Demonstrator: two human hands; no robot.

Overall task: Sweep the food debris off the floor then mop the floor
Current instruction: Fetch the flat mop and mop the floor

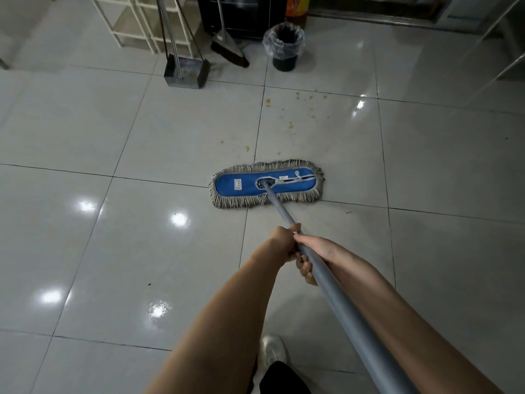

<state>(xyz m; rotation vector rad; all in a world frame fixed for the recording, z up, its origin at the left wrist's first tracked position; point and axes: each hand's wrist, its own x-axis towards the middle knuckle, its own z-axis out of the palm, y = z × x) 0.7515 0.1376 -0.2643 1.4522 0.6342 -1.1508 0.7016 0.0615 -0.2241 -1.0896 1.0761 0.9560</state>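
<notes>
Glossy tiled floor (142, 132); mop head (267, 183), crumbs (292, 120), dustpan (186, 72), bin (285, 51)

1. A black waste bin (285, 56) stands upright at the far side, with a clear plastic liner bunched over its rim.
2. A black cabinet (241, 15) stands just behind the bin, cut off by the top edge.
3. An orange container (297, 7) sits beside the cabinet, right behind the bin.
4. A white open rack (141, 21) stands at the top left.
5. Slanted bars of a metal frame (511, 66) cross the right edge.
</notes>
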